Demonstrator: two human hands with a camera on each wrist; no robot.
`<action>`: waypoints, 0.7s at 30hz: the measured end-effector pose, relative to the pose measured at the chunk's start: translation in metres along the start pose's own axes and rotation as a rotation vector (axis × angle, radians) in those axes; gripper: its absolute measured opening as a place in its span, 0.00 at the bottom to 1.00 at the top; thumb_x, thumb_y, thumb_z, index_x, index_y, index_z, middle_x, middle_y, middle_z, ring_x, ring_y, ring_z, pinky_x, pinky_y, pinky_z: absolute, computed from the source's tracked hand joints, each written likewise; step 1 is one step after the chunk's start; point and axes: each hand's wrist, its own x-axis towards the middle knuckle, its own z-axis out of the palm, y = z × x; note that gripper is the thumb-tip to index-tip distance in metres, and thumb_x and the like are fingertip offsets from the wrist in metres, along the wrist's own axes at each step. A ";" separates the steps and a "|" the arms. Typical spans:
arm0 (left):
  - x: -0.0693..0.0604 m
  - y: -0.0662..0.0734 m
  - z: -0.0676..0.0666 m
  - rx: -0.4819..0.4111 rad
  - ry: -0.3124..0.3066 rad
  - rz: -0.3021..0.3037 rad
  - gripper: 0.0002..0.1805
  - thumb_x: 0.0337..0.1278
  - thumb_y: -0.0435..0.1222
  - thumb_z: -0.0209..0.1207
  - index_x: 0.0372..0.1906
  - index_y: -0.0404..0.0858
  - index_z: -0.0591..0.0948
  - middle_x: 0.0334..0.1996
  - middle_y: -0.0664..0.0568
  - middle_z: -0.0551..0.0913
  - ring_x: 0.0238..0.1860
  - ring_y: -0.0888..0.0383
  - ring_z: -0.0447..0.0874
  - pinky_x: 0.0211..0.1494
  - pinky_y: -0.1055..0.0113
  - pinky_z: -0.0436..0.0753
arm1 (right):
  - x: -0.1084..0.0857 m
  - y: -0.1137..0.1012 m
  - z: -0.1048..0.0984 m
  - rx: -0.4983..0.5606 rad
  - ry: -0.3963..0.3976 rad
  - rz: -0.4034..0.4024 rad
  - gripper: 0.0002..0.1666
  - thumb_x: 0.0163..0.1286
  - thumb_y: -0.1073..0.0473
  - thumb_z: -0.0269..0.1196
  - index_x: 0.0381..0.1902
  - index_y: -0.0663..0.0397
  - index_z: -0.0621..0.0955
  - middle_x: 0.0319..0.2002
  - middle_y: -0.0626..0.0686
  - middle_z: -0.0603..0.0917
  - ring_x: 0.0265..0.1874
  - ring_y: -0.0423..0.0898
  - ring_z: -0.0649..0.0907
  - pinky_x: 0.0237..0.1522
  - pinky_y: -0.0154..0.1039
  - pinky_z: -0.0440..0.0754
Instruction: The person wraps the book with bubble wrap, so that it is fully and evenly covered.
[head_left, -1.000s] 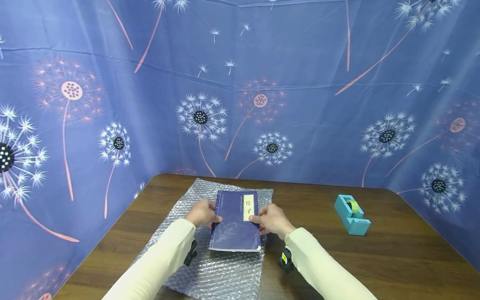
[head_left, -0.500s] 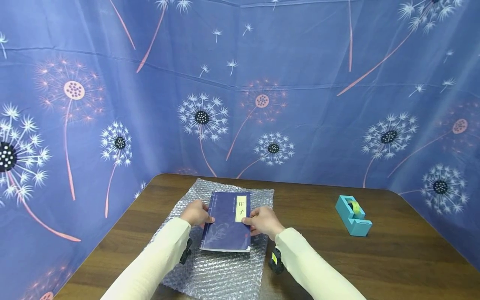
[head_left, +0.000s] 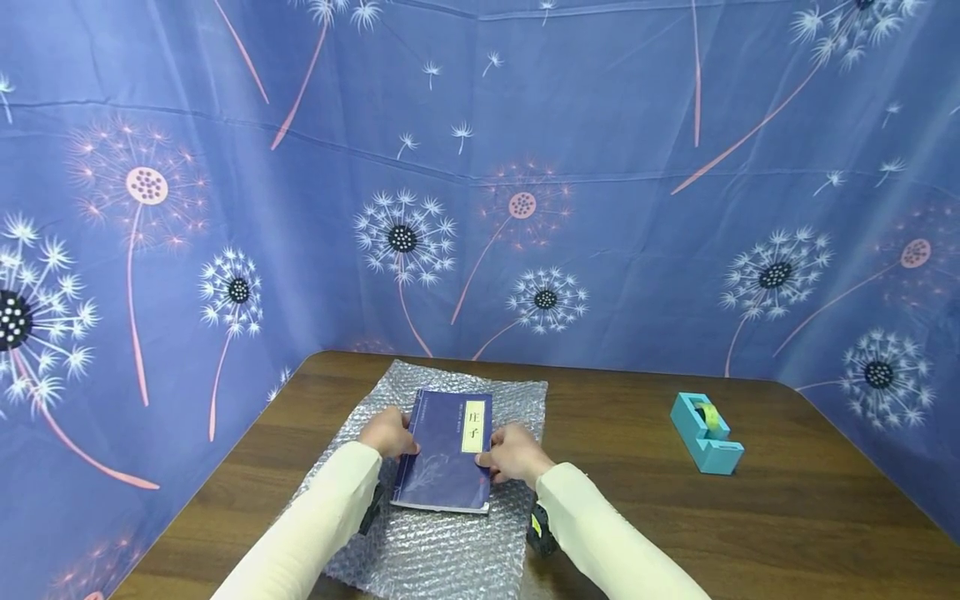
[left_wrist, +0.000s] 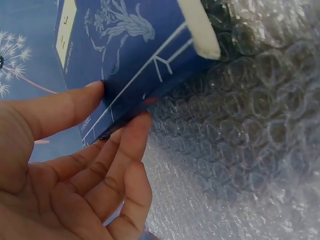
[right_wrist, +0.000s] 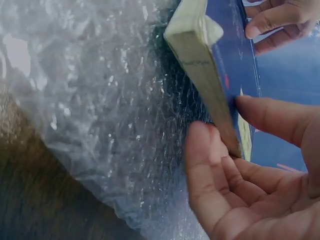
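A dark blue book (head_left: 442, 454) with a pale yellow title label lies over a sheet of bubble wrap (head_left: 442, 558). My left hand (head_left: 387, 433) pinches its spine edge, the thumb (left_wrist: 75, 105) on the cover and fingertips at the underside. At the opposite edge my right hand (head_left: 517, 454) grips the book, thumb on top, with the page block (right_wrist: 200, 65) facing the right wrist view. Wrap shows close beneath the book (left_wrist: 125, 65); whether the two touch I cannot tell.
On the right of the brown wooden table (head_left: 615, 433) stands a turquoise tape dispenser (head_left: 705, 437) with yellow-green tape. A blue curtain (head_left: 637, 233) with dandelion prints hangs behind the table and along its sides.
Both hands have carried the book to the left over the bubble wrap, and it now appears slightly nearer the table's front. The grip at both edges is kept.
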 end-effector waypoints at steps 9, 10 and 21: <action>-0.001 -0.004 0.004 0.049 0.007 -0.012 0.13 0.47 0.28 0.72 0.39 0.26 0.84 0.22 0.47 0.83 0.21 0.54 0.85 0.32 0.64 0.81 | 0.000 -0.001 0.002 -0.153 -0.050 -0.017 0.07 0.65 0.68 0.70 0.34 0.67 0.82 0.25 0.54 0.78 0.25 0.44 0.80 0.29 0.37 0.85; 0.000 -0.005 0.005 0.053 0.008 -0.015 0.15 0.47 0.28 0.72 0.41 0.26 0.84 0.22 0.47 0.83 0.21 0.54 0.85 0.33 0.64 0.81 | 0.000 -0.001 0.001 -0.163 -0.055 -0.019 0.06 0.65 0.68 0.70 0.34 0.66 0.82 0.25 0.54 0.79 0.25 0.44 0.80 0.29 0.37 0.85; -0.002 -0.004 0.004 0.130 0.049 -0.052 0.26 0.42 0.33 0.76 0.50 0.27 0.83 0.34 0.42 0.87 0.36 0.47 0.86 0.51 0.49 0.83 | 0.001 -0.005 -0.001 -0.340 -0.078 -0.025 0.10 0.64 0.61 0.72 0.32 0.62 0.83 0.21 0.50 0.78 0.16 0.41 0.72 0.20 0.33 0.71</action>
